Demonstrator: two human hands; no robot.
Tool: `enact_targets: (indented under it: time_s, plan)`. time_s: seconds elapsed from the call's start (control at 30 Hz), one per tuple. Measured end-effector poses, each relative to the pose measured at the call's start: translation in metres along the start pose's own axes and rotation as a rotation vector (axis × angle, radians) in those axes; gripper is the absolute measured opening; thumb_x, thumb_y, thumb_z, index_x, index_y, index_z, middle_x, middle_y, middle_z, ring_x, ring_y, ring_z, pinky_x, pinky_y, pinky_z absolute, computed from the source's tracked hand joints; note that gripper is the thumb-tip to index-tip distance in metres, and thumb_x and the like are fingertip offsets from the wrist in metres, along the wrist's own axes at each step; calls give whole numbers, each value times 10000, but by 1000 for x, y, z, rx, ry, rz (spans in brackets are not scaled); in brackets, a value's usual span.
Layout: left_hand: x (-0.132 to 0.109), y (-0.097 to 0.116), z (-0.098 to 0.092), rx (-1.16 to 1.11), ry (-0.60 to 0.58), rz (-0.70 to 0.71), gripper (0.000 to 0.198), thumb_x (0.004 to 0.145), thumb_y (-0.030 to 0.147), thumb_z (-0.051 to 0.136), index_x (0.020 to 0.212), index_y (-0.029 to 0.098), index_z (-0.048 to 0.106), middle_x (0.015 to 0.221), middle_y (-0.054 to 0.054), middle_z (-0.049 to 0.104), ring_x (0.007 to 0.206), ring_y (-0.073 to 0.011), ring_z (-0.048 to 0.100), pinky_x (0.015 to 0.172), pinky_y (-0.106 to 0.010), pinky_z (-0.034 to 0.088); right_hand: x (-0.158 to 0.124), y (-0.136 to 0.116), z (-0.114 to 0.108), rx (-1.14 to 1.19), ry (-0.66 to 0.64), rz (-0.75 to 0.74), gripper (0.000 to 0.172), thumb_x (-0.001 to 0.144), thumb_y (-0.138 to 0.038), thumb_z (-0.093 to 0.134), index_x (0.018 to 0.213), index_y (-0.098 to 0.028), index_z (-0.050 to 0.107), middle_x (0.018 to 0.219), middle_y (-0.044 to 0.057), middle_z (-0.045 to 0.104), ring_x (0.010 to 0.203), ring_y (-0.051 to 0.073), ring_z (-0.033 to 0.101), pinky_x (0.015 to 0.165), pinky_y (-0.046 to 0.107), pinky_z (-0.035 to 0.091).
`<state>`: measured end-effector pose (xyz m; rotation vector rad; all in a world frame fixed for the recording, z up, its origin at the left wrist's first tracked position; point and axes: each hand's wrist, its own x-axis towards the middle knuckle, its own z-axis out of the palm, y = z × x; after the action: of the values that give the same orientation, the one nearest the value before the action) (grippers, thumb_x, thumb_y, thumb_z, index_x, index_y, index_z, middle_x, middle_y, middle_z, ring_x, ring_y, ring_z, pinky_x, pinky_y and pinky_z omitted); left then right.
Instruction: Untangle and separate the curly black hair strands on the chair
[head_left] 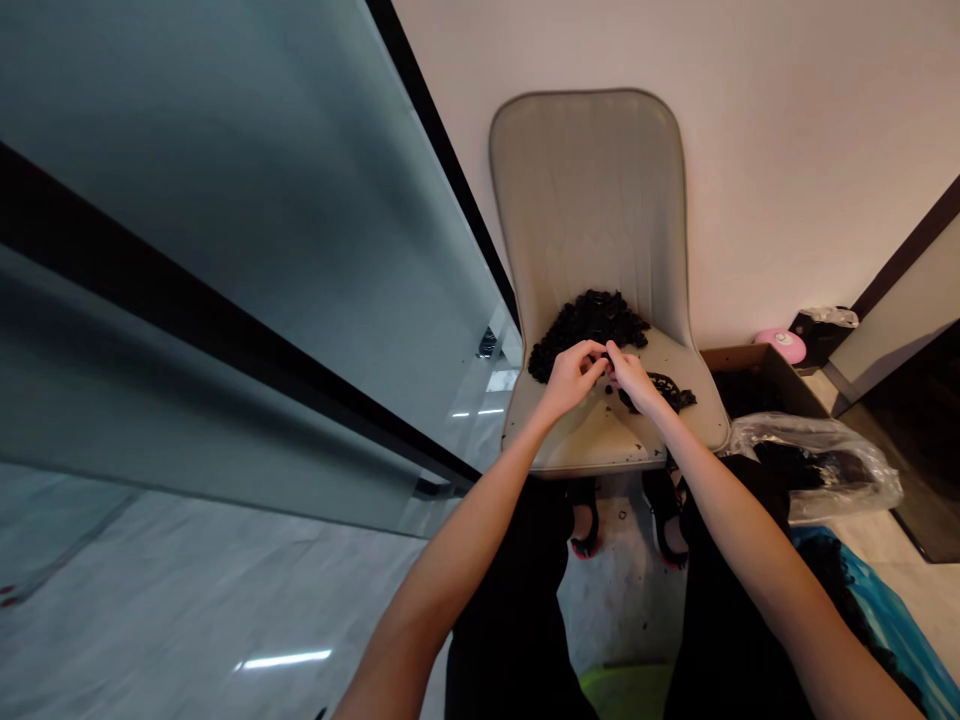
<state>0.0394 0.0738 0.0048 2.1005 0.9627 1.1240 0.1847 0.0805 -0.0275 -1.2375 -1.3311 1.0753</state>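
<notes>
Head view: the left hand (571,380) and right hand (636,380) are closed in a pinch, fingertips meeting over curly black hair (589,325) heaped on a beige chair (592,200). The fingers mostly hide the pinched strand. A dark strip (673,394) lies under the right hand. Far right, a cardboard box (757,365) sits partly hidden behind a plastic bag (814,468) of dark contents.
</notes>
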Motion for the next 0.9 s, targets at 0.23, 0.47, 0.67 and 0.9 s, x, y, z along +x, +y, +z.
enact_targets:
  time_s: [0.23,0.47,0.67,0.9]
  plan:
    - [0,13,5,-25,4,-43,127,895,307,604,907,181,602,733,4,659,630,-128,586,627,-251,424,-13,-11,-14,159,-11,35,564,860,-709,561,603,-221,447,523,-66,358,490,95,320,520,260,279]
    - [2,7,6,-173,-166,-90,299,944,460,590,815,194,548,695,18,585,599,-105,503,574,-240,366,-17,-10,-15,139,-68,29,561,841,-688,585,574,-228,406,516,-60,360,497,97,318,528,263,259]
    - [24,-8,33,-760,107,-384,407,1003,525,475,748,220,390,605,73,365,467,-64,267,567,-249,373,-18,-34,-24,364,76,-44,544,928,-662,475,612,-257,297,515,-84,229,472,100,244,554,278,343]
    - [25,-67,1,21,412,-386,215,895,416,574,824,213,580,709,1,576,669,-155,538,668,-279,416,-16,-29,-26,-207,211,-89,562,960,-634,419,577,-229,480,527,-7,460,591,169,496,675,304,393]
